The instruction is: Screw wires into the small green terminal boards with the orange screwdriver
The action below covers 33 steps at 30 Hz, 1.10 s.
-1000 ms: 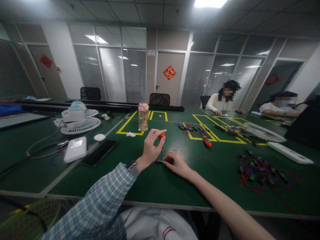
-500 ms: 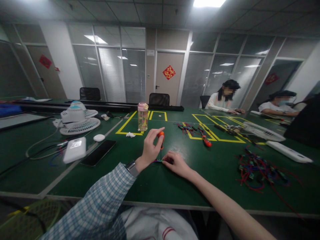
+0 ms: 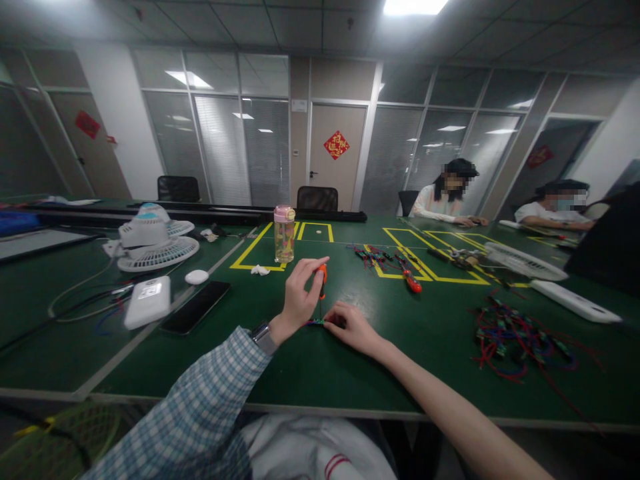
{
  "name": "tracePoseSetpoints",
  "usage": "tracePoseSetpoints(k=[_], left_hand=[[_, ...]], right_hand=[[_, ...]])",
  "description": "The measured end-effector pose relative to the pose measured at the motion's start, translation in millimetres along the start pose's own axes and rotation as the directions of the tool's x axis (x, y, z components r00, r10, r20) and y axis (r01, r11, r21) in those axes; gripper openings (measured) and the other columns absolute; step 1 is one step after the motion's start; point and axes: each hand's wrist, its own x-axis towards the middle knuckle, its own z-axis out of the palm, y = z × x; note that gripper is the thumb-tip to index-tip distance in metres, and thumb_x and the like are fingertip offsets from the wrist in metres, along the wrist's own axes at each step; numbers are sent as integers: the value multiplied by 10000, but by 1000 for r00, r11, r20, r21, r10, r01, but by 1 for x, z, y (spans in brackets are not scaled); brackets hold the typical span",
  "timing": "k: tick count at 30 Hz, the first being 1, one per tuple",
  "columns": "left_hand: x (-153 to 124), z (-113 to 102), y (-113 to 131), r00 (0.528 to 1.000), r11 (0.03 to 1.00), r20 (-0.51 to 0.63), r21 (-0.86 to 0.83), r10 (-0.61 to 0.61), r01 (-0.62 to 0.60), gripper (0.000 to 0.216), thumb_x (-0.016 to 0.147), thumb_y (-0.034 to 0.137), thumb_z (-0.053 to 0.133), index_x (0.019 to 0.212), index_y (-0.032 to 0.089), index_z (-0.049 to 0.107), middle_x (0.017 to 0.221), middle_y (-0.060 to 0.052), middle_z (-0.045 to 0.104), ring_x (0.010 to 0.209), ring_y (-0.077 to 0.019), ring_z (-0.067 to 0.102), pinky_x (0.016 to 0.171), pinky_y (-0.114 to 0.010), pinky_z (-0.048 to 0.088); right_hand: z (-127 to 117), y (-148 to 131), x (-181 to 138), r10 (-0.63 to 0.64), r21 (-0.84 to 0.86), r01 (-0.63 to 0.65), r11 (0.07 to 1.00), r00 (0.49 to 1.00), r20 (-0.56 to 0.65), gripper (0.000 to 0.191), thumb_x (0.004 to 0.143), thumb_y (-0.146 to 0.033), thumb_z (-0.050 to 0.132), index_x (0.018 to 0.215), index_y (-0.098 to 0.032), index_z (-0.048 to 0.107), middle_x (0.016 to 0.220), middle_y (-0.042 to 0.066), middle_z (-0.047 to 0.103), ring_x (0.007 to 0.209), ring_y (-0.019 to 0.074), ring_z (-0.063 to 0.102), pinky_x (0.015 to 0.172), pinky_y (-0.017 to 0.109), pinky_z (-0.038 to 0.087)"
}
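My left hand (image 3: 299, 298) pinches the orange handle of a small screwdriver (image 3: 323, 275), held upright with its tip down on a small wired part (image 3: 316, 322) lying on the green table (image 3: 310, 360). My right hand (image 3: 353, 326) rests flat-curled on the table just right of the tip, its fingers pressing that small part down. A watch sits on my left wrist, above a blue checked sleeve.
A heap of red and blue wired parts (image 3: 520, 337) lies to the right. Left: a black phone (image 3: 197, 306), white power bank (image 3: 147, 301), white fans (image 3: 153, 243). A pink-lidded bottle (image 3: 283, 233) and another red tool (image 3: 412, 282) stand beyond. Two people sit far right.
The left fingers have shifted slightly on the screwdriver handle, as if turning it. The right hand has stayed put; the view drifted a little.
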Motion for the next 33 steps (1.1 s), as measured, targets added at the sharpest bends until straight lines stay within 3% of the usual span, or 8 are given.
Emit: tracePoseSetpoints(k=[5, 13, 23, 33], left_hand=[[0, 1, 1, 1000, 999, -23, 39, 7, -6, 213, 914, 222, 512, 1085, 203, 637, 925, -39, 575, 879, -150, 566, 791, -279, 473], [-1, 0, -1, 1000, 1000, 20, -18, -8, 8, 292, 955, 178, 392, 1156, 189, 603, 1069, -73, 635, 1000, -170, 579, 892, -325, 455], [0, 2, 0, 999, 999, -41, 53, 13, -11, 204, 896, 217, 546, 1078, 190, 633, 919, -38, 564, 875, -147, 558, 798, -282, 468], [-1, 0, -2, 1000, 1000, 19, -5, -20, 20, 283, 954, 195, 393, 1135, 183, 610, 1049, -74, 631, 981, -172, 576, 877, -324, 457]], right_hand=[[0, -2, 0, 1, 10, -1, 1000, 1000, -5, 46, 782, -119, 629, 802, -148, 659, 743, 2, 553, 635, 116, 526, 600, 230, 426], [-1, -2, -1, 8, 11, -8, 1000, 1000, 2, 49, 778, -109, 629, 802, -146, 652, 745, 3, 551, 634, 116, 525, 596, 228, 423], [-1, -5, 0, 14, -15, -14, 1000, 1000, -7, 54, 768, -97, 631, 776, -147, 650, 722, -4, 542, 631, 117, 518, 589, 225, 411], [0, 0, -1, 3, 14, -2, 1000, 1000, -5, 45, 778, -114, 631, 795, -149, 654, 742, -5, 540, 632, 111, 521, 595, 222, 422]])
